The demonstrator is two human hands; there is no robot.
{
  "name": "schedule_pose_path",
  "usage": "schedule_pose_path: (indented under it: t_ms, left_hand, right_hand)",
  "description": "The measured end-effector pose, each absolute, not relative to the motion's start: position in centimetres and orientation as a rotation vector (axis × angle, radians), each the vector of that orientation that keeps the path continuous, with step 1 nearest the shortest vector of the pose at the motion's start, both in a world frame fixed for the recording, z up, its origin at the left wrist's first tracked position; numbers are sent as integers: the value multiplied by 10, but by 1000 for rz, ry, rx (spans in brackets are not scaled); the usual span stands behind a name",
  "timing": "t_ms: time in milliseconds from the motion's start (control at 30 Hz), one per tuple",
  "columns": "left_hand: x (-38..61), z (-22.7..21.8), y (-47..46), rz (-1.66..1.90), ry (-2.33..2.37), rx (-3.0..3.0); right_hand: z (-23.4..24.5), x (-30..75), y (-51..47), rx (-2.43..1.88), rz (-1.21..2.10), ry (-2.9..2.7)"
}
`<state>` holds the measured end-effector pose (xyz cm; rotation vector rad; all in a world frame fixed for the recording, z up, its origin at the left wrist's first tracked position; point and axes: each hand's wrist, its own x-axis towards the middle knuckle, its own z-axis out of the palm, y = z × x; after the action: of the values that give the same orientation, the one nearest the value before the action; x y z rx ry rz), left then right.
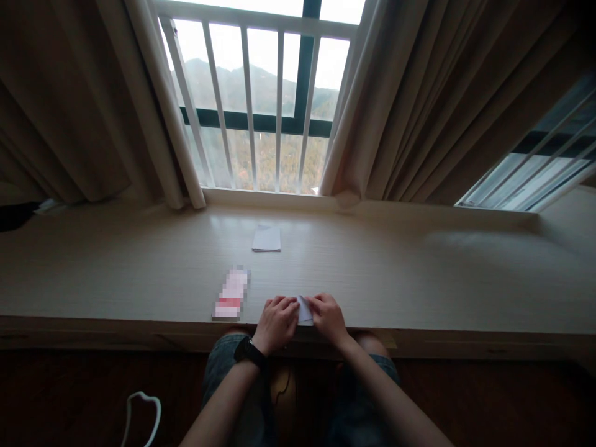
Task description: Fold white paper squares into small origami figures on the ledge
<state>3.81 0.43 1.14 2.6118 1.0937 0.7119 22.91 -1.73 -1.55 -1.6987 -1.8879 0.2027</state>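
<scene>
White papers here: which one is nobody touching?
The squarish paper nearer the window, lying by itself. The other paper sits between the left hand and the right hand, with fingers of both touching it.

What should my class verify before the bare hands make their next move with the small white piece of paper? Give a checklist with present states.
1. Small white piece of paper gripped from both sides: ok, between left hand and right hand.
2. Paper well back from the pale wood-grain tabletop's near edge: not ok, it is close to it.
3. Squarish white paper stack apart from both hands: ok, nearer the window.
4. Pixelated pink-and-white rectangular item apart from the left hand: ok.
5. Paper's edges aligned: cannot tell, fingers cover part.
</scene>
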Motion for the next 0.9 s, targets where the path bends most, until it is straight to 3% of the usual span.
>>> schedule_pose_path:
  t_ms: [900]
  left_hand:
    - [39,11,9,618,1141,2653]
  right_hand:
    - [-13,252,-14,-1246,-273,-2505]
